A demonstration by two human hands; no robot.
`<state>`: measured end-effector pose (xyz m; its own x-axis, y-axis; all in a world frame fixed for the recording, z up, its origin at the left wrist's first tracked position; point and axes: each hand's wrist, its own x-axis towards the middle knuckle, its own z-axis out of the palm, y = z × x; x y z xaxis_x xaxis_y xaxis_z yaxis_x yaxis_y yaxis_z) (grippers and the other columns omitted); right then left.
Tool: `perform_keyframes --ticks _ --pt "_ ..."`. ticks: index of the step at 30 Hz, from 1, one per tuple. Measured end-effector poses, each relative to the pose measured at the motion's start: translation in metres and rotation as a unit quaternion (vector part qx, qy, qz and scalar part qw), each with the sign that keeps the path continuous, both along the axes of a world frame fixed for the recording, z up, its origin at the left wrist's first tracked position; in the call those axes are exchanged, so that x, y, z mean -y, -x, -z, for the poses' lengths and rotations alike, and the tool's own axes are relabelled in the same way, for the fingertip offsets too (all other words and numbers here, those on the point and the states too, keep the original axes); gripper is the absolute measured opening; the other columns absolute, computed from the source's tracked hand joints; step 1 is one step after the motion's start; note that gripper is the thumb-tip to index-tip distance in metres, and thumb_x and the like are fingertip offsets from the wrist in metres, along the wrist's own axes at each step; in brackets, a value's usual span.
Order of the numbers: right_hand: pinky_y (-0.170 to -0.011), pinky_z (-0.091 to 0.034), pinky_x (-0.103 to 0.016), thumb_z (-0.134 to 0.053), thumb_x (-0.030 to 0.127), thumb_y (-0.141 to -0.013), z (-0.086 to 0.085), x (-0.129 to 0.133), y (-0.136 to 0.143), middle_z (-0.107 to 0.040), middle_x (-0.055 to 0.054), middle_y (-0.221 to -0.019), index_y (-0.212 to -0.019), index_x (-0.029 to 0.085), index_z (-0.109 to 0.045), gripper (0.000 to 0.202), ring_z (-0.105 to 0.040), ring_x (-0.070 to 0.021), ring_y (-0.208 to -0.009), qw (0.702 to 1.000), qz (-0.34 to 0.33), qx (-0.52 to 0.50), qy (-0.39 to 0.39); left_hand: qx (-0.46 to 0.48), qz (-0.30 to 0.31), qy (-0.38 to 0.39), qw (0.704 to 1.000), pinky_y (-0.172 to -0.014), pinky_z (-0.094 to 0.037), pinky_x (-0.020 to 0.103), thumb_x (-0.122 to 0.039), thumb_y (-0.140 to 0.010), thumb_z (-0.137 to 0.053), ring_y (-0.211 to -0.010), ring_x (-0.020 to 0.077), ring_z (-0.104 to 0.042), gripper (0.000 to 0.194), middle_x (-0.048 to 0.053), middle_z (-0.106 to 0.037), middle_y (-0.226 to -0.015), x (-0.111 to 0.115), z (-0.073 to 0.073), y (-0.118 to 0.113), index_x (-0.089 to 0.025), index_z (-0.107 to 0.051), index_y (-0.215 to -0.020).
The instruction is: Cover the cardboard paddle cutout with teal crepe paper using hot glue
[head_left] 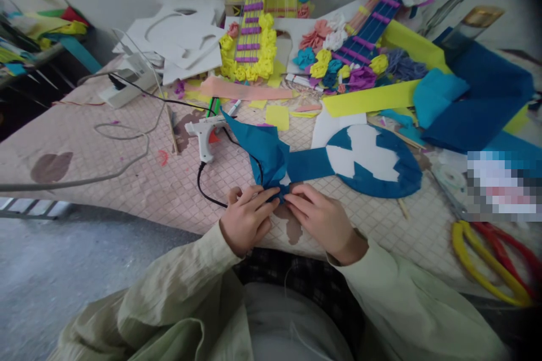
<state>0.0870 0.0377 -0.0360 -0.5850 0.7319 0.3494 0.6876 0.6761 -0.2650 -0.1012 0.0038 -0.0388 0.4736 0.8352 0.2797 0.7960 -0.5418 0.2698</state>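
At the near edge of the table [127, 163], I am watching the left hand [249, 217] and right hand [324, 223] pinching blue paper [266, 149] beside the cutout's neck [309, 164], which is showing covered, while white patches [381, 153] are apparently awaiting covering.

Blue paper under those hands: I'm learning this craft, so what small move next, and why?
Probably press the near edge of the blue paper flat: the left hand and right hand both touch it there, while the rest bunches up beyond them. The glue gun lies in neither hand, so pressing seems handiest.
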Motion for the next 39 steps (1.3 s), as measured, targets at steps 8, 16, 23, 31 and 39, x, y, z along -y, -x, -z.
perform_keyframes --ticks 8,16,23,31,39 --pt "-0.06 -0.042 -0.022 -0.044 0.017 -0.087 0.005 -0.002 0.001 -0.064 -0.003 -0.086 -0.084 0.018 -0.066 0.022 -0.058 -0.0107 -0.072 0.998 -0.03 -0.001 -0.061 -0.003 -0.01 -0.017 1.0 -0.086 -0.032 0.044 -0.015 -0.079 -0.041 -0.108 0.0253 -0.043 0.033 0.002 -0.052 -0.126 0.001 0.001 0.0 -0.019 -0.058 -0.108" --pt "-0.061 -0.042 -0.027 -0.046 0.014 -0.085 0.006 -0.004 -0.003 -0.065 -0.006 -0.088 -0.087 0.013 -0.065 0.019 -0.055 -0.0151 -0.075 0.986 -0.085 0.043 -0.136 -0.023 -0.022 -0.04 0.999 -0.08 -0.029 0.044 -0.017 -0.079 -0.044 -0.104 0.0249 -0.047 0.028 0.001 -0.056 -0.121 0.0 -0.005 -0.002 -0.022 -0.061 -0.101" --pt "-0.056 -0.041 -0.03 -0.049 0.01 -0.08 -0.006 -0.003 0.001 -0.063 -0.006 -0.083 -0.078 0.013 -0.066 0.017 -0.051 -0.0174 -0.07 0.978 -0.118 0.096 -0.14 -0.017 -0.027 -0.035 0.999 -0.08 -0.031 0.045 -0.017 -0.079 -0.045 -0.103 0.0252 -0.048 0.026 0.0 -0.057 -0.12 -0.001 -0.006 -0.004 -0.022 -0.06 -0.099" --pt "-0.063 -0.042 -0.035 -0.05 0.012 -0.079 -0.014 0.007 0.001 -0.059 -0.01 -0.088 -0.087 0.01 -0.066 0.018 -0.049 -0.0223 -0.08 0.975 -0.11 0.179 -0.075 -0.016 -0.025 -0.02 0.999 -0.085 -0.034 0.046 -0.018 -0.079 -0.044 -0.105 0.0263 -0.046 0.027 0.002 -0.056 -0.121 0.001 -0.007 -0.004 -0.02 -0.061 -0.101" --pt "-0.069 -0.045 -0.034 -0.046 0.011 -0.077 -0.009 0.005 0.001 -0.059 -0.01 -0.079 -0.083 0.011 -0.067 0.022 -0.05 -0.0211 -0.078 0.993 -0.097 0.062 -0.031 -0.012 -0.023 -0.017 1.0 -0.086 -0.036 0.045 -0.017 -0.079 -0.045 -0.106 0.0256 -0.044 0.027 0.003 -0.057 -0.12 0.002 -0.005 -0.004 -0.019 -0.061 -0.101"
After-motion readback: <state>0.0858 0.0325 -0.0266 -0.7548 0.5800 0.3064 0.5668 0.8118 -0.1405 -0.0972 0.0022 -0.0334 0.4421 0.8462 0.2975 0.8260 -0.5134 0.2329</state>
